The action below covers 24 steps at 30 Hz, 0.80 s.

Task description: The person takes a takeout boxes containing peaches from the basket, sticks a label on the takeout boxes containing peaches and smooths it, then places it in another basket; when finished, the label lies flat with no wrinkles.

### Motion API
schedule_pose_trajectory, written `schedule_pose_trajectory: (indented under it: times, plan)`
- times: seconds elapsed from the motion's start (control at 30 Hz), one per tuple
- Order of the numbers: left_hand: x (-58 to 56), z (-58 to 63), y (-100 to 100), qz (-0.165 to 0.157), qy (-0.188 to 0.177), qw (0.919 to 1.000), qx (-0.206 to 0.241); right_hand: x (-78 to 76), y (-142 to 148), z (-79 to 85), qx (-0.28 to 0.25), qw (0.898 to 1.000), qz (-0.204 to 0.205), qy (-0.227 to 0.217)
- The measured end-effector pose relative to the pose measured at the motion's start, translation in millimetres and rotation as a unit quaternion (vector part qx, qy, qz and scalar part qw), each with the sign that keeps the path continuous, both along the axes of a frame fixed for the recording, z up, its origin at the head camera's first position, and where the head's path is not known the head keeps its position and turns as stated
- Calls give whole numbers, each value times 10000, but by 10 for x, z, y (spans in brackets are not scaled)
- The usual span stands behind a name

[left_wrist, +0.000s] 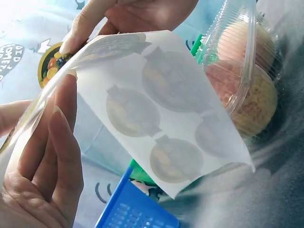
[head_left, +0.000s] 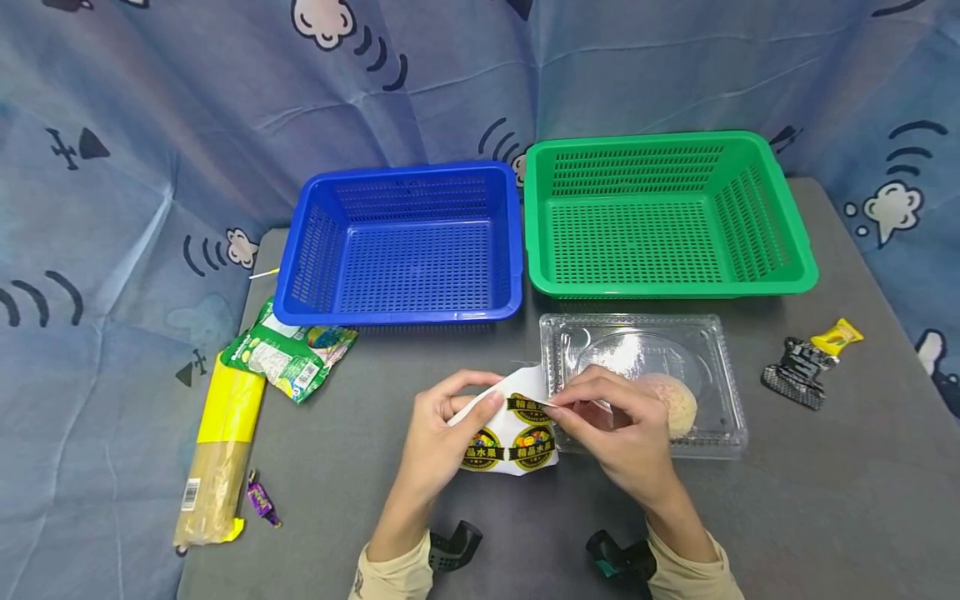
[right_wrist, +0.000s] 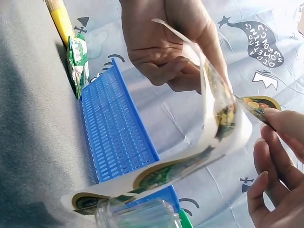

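Note:
My left hand (head_left: 442, 425) grips a white sheet of round fruit stickers (head_left: 517, 454), its thumb on the front face. Between thumb and fingertips my right hand (head_left: 626, 425) pinches one sticker (right_wrist: 259, 105), which is partly peeled and lifts off the sheet's folded edge. In the left wrist view the sheet's pale back faces the camera and the printed circles show through. Just right of the sheet lies a closed clear plastic box (head_left: 716, 358) with round peach-like fruits (head_left: 672, 404) inside; my right hand overlaps its left part in the head view.
Behind stand a blue basket (head_left: 412, 317) and a green basket (head_left: 675, 287). To the left lie a green snack bag (head_left: 288, 354), a yellow noodle pack (head_left: 221, 450) and a purple candy (head_left: 262, 500). Black (head_left: 798, 372) and yellow wrapped snacks (head_left: 837, 336) sit at the right.

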<state>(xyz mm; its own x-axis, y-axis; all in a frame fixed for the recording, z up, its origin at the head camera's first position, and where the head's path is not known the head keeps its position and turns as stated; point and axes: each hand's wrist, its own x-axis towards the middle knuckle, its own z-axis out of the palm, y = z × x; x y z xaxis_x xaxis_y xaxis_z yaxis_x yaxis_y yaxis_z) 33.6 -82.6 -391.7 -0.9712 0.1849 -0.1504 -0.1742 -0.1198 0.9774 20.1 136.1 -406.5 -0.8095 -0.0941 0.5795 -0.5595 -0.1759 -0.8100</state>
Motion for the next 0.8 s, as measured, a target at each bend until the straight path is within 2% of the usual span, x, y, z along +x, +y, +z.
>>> schedule_pose_trajectory:
  times: [0.23,0.37,0.53,0.67,0.8]
  plan:
    - [-4,-11,-34,64,-57,9999,-78,-3,99,-9,-201,9997,-5,-163]
    - [3,-29,-70,172,-76,9996,-195,-42,218,-12,-178,9991,-322,-207]
    - [3,-62,-111,340,-183,9986,-363,-74,433,1,-69,9943,-882,-597]
    - [-12,-103,-150,474,-155,9974,-511,-99,650,4,355,9843,-1496,-870]
    - [-38,-150,-219,722,-115,9951,-662,-99,832,27,1403,9586,-2129,-1272]
